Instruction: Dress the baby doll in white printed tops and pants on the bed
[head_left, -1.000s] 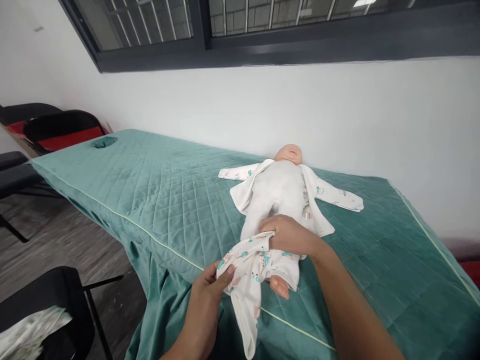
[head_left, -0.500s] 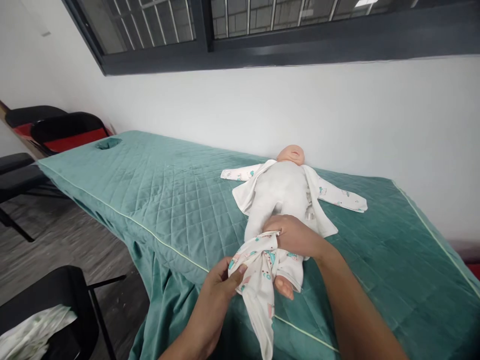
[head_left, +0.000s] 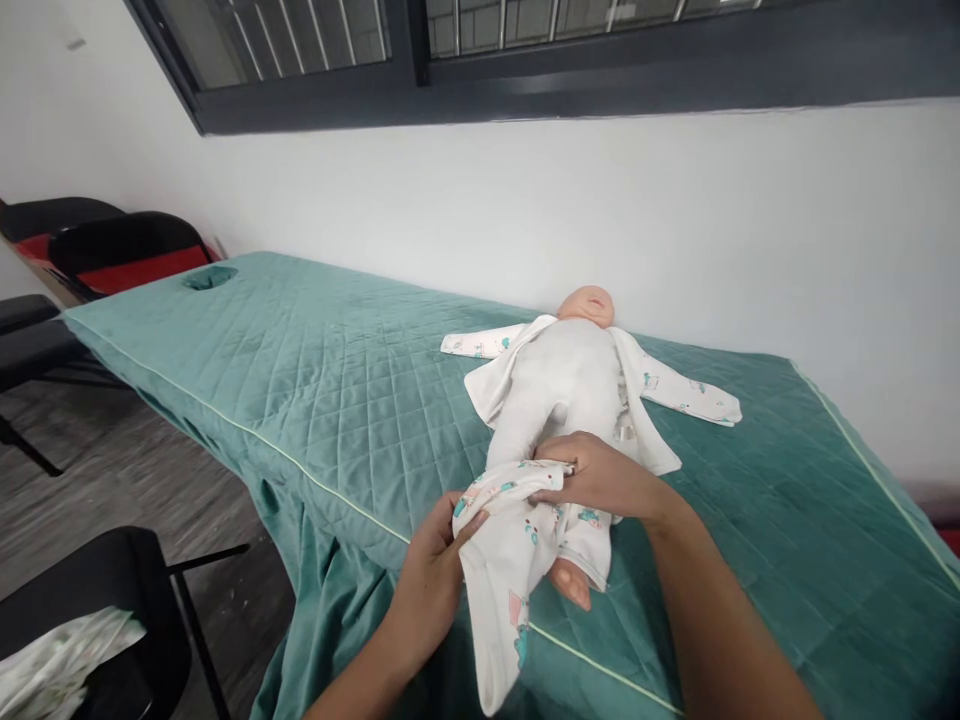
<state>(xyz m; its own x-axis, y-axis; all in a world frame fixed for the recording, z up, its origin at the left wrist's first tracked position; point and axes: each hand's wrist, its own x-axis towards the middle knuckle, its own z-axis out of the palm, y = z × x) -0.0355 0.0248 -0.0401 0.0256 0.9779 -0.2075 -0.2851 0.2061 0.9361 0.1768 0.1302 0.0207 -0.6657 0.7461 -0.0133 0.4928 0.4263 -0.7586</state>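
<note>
A baby doll (head_left: 559,385) lies on its back on a green quilted table (head_left: 315,370), head toward the wall. It wears a white printed sleepsuit (head_left: 510,560), open over the chest, with the sleeves spread out. My left hand (head_left: 435,565) pinches the bunched legging fabric at the doll's left leg. My right hand (head_left: 600,478) grips the same fabric near the doll's hips. One bare doll foot (head_left: 571,586) pokes out below. An empty sleepsuit leg hangs over the table's front edge.
A white wall and a dark-framed window (head_left: 480,60) stand behind the table. Black and red chairs (head_left: 120,255) are at the far left. A black chair (head_left: 112,610) with crumpled cloth (head_left: 60,660) stands at the lower left on a dark wooden floor.
Both hands have kept their hold on the sleepsuit leg and gathered it slightly higher along the doll's leg. The hanging empty leg has swung a little.
</note>
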